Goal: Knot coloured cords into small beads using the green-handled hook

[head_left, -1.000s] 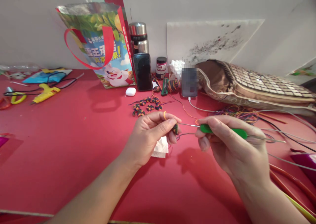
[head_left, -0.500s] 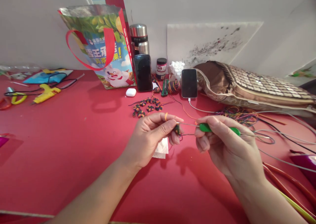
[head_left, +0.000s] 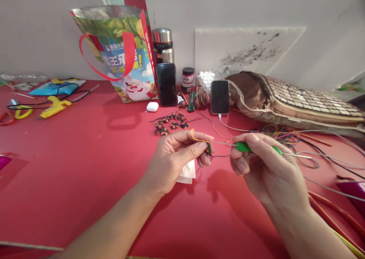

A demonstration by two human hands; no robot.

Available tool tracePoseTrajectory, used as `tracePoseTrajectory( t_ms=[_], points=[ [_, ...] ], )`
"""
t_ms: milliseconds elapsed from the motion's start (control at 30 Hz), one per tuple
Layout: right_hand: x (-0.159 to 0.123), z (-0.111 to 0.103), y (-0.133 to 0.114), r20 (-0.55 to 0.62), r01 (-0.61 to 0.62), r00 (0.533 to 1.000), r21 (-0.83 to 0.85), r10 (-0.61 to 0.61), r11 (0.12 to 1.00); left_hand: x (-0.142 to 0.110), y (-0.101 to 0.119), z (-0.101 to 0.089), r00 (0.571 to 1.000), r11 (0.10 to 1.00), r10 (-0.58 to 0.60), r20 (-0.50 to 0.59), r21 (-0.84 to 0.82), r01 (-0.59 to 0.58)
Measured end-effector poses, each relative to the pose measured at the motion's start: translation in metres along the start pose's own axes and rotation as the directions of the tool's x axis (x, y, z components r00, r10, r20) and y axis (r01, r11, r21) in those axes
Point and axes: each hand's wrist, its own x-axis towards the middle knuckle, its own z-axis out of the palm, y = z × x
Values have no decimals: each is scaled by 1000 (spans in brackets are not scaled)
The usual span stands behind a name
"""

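Green-handled, a crochet hook (head_left: 243,147) is gripped between the thumb and fingers of the right hand (head_left: 269,171), right of centre in the frame, its thin shaft pointing left. At mid-frame, the left hand (head_left: 173,162) pinches a small dark piece of crochet (head_left: 209,149) between thumb and fingers, orange yarn (head_left: 195,139) looped over its forefinger. The shaft reaches the top of the piece; whether it passes through a stitch is too small to tell. Judging by its looks, the piece is light, soft and easily bent, probably best held by its edge near the loop; the hook appears light and stiff, its slim shaft likely slippery and its handle the surest hold.

Below the left hand, white tissue (head_left: 188,172) lies on the red counter (head_left: 85,183). Above, near centre, sit crocheted rounds (head_left: 174,126); beyond them, a ball of yarn (head_left: 202,100). A shopping bag (head_left: 125,57) stands at upper left.
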Motion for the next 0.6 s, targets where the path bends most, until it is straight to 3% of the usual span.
tracePoseTrajectory(
  t_ms=[333, 600],
  points=[
    [-6, -4, -4, 0, 55, 998, -103, -56, 993, 0, 0, -2, 1000, 999, 5, -17, 35, -4],
    [-9, -1, -4, -35, 107, 993, -85, -110, 991, -1, 1, 0, 999, 999, 5, -39, 54, -3]
  ],
)
